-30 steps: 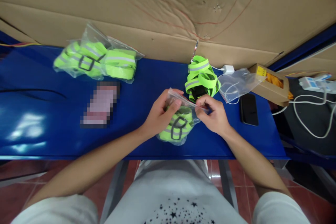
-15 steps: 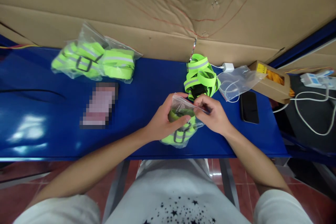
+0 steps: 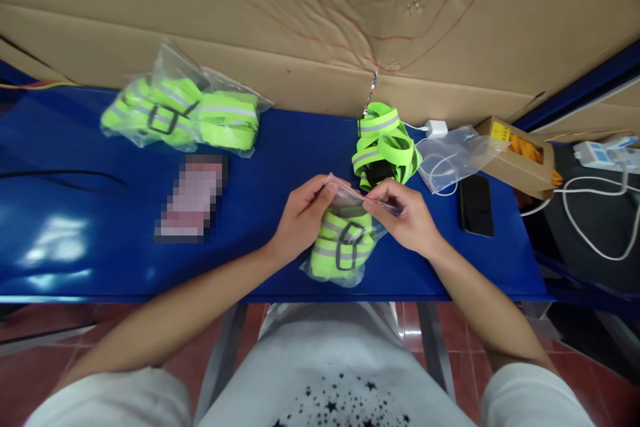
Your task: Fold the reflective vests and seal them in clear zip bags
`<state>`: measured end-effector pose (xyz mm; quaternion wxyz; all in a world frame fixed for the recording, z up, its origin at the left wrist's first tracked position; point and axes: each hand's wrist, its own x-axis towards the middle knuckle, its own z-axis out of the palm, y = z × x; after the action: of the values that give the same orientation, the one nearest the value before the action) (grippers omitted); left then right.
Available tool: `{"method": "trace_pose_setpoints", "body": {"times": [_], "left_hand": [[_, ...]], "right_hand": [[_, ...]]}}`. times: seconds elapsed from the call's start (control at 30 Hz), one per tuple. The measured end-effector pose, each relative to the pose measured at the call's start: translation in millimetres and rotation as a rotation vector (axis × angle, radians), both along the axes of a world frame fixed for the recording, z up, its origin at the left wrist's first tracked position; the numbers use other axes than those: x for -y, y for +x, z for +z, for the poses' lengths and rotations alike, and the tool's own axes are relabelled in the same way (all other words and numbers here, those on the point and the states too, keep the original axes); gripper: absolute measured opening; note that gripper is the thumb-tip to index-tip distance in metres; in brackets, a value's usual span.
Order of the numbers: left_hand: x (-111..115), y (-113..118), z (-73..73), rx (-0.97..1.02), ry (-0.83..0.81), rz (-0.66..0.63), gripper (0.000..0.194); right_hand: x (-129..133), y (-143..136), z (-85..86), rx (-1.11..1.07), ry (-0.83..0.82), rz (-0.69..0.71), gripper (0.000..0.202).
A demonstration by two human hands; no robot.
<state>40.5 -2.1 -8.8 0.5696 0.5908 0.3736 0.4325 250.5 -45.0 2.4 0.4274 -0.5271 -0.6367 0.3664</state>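
Near the table's front edge lies a clear zip bag (image 3: 345,197) with a folded neon-green reflective strap (image 3: 330,247) inside; a black rectangular buckle shows through the plastic. My left hand (image 3: 307,213) pinches the bag's top edge at its left corner. At the right part of the same edge, my right hand (image 3: 407,217) grips the plastic between thumb and fingers. Just beyond my hands sits a loose pile of neon-green reflective straps (image 3: 385,143) with a black buckle.
Two filled bags of green straps (image 3: 227,120) lie at the back left, behind a pixelated phone-like object (image 3: 193,197). To the right are a flat clear bag (image 3: 450,157), a black phone (image 3: 476,205), a cardboard box (image 3: 520,163), a white charger (image 3: 436,128) and cables.
My left hand has shifted from across the bag's front up to its top edge, uncovering the strap and buckle. My right hand stays at the bag's right top edge.
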Motion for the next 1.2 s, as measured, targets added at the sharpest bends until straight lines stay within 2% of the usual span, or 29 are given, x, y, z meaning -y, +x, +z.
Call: {"method": "trace_pose_setpoints", "body": {"times": [0.1, 0.23, 0.43, 0.6, 0.83, 1.2], "left_hand": [[0, 0, -0.2, -0.040, 0.043, -0.015, 0.034], [0, -1, 0.9, -0.106, 0.123, -0.016, 0.034], [0, 0, -2.3, -0.065, 0.011, 0.014, 0.040], [0, 1, -7.3, -0.093, -0.044, 0.011, 0.044], [2, 0, -5.6, -0.177, 0.030, -0.005, 0.045], [6, 1, -7.2, -0.247, 0.125, -0.028, 0.041]], "right_hand": [[0, -1, -0.3, 0.015, 0.001, -0.018, 0.015], [-3, 2, 0.3, -0.037, -0.084, 0.014, 0.011], [-6, 10, 0.7, -0.051, -0.176, 0.037, 0.022], [-4, 11, -0.2, -0.032, -0.119, -0.006, 0.021], [-4, 8, -0.6, 0.053, -0.045, 0.023, 0.006], [-2, 6, 0.9, 0.146, 0.011, 0.034, 0.001]]}}
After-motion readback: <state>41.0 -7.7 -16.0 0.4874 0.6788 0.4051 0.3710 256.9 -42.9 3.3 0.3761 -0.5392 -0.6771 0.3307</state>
